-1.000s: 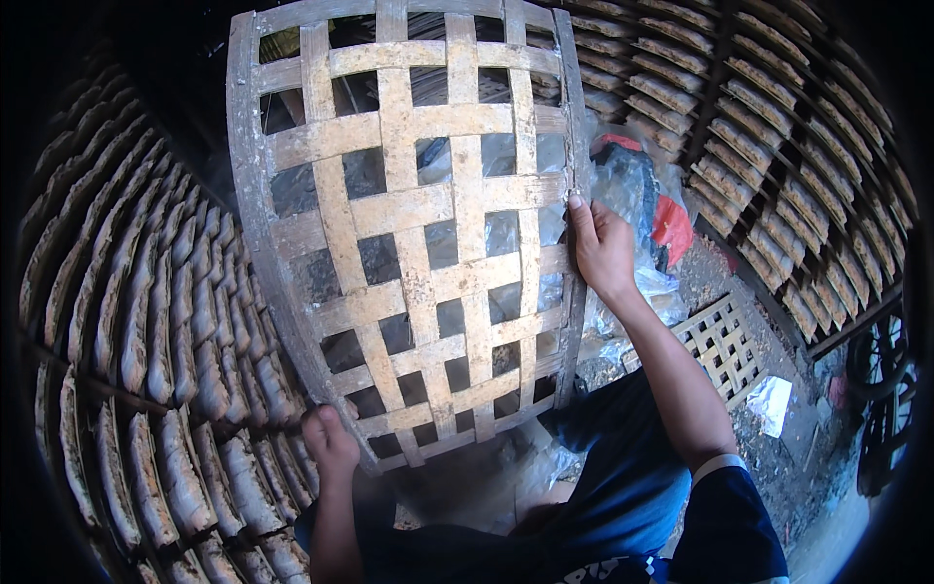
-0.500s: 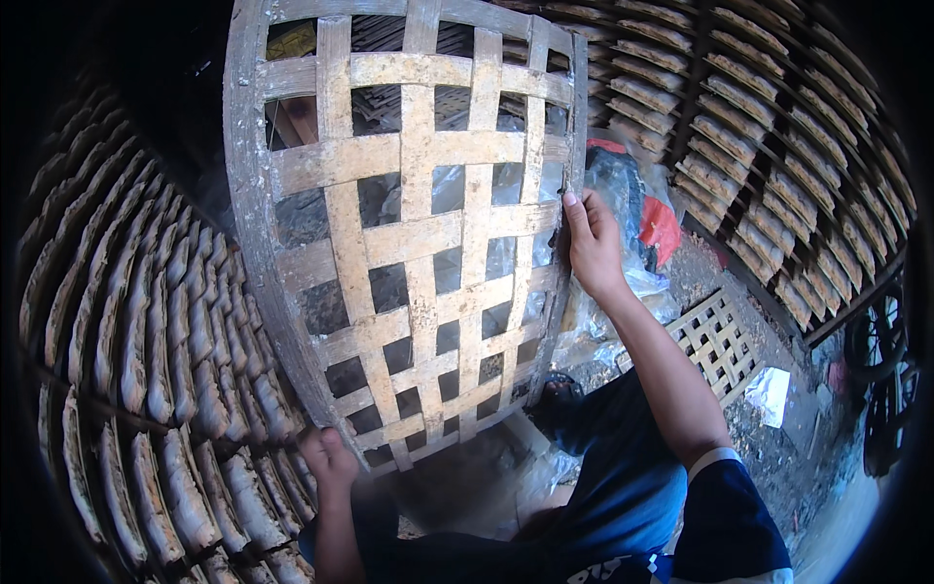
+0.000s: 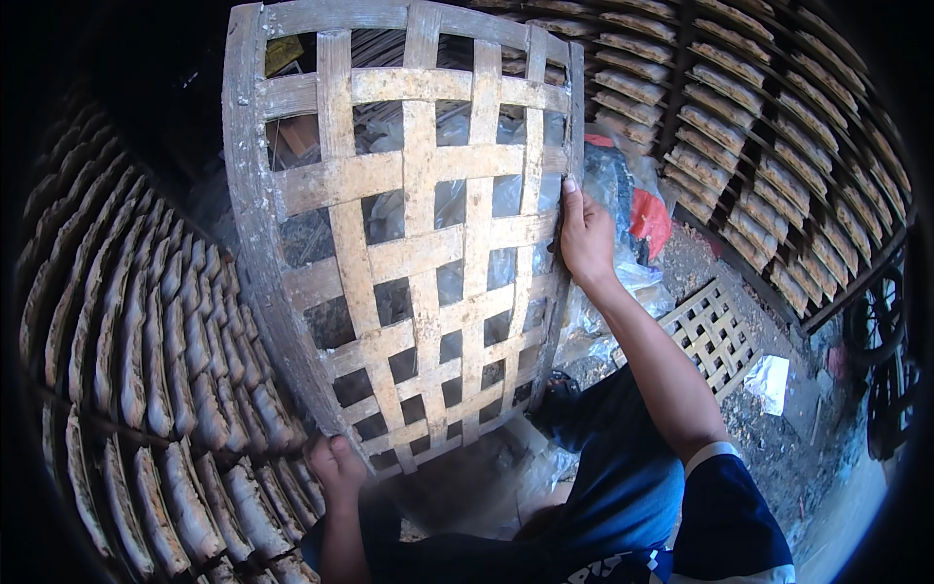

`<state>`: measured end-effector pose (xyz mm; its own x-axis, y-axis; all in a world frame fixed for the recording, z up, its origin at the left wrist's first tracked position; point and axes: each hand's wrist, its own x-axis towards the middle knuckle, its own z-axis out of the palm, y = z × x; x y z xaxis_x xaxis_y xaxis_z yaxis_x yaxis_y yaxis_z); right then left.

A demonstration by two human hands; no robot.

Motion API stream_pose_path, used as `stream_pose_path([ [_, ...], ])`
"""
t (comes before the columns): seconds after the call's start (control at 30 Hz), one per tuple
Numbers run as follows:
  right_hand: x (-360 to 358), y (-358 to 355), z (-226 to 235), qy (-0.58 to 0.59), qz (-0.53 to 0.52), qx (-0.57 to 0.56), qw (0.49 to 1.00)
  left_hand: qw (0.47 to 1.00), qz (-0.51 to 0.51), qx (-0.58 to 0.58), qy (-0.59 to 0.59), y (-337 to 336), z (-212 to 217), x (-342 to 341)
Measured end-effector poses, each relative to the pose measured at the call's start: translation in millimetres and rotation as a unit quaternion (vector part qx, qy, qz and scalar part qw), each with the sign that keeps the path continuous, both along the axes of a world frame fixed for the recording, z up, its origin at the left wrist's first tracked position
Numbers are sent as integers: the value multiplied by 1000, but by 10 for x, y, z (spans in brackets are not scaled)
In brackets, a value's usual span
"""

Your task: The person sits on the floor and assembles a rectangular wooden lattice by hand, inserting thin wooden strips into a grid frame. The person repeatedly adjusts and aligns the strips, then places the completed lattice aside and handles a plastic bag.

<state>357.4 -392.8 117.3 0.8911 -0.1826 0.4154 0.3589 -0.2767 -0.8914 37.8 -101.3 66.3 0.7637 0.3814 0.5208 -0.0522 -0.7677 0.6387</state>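
A large woven bamboo lattice tray (image 3: 418, 243) stands tilted upright in front of me, its pale slats crossing inside a weathered grey frame. My left hand (image 3: 336, 465) is closed on the frame's lower left corner. Higher up on the opposite side, my right hand (image 3: 587, 234) grips the right frame bar, with its thumb lying along the near face and its other fingers hidden behind. Through the square gaps I see clear plastic sheeting, and the tray carries nothing on its near face.
Racks of pale, rough-edged slabs in rows rise on the left (image 3: 185, 341) and at the far right (image 3: 739, 136). A smaller woven lattice (image 3: 715, 336) lies on the dirty floor beside a white sheet (image 3: 769, 383). Crumpled plastic with a red piece (image 3: 650, 222) lies behind the tray.
The tray has tipped slightly, its lower part shifting a little down in view. Both hands keep their hold, the left a touch lower and to the right. The surroundings shift slightly with the head.
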Motion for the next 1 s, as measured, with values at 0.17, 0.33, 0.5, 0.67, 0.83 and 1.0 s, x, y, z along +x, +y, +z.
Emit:
stream_pose_path([
  [0.17, 20, -38, 26, 22, -17, -9, 1000, 1000, -3, -5, -3, 29, -59, 7],
  [0.33, 14, -107, 27, 17, -4, -16, 1000, 1000, -13, -23, -7, 32, -120, 10],
  [0.5, 60, -94, 27, -135, 16, 48, 990, 999, -23, -23, -18, 44, -148, 35],
  [0.67, 5, -113, 113, -67, -15, -9, 998, 1000, -21, -16, -14, 24, -123, 36],
  [0.83, 107, -179, 16, -21, -8, -16, 1000, 1000, 7, -7, 3, 34, -234, 30],
  [1.0, 190, -270, -35, 103, 3, 25, 994, 998, -13, -44, 32, -16, -185, 51],
])
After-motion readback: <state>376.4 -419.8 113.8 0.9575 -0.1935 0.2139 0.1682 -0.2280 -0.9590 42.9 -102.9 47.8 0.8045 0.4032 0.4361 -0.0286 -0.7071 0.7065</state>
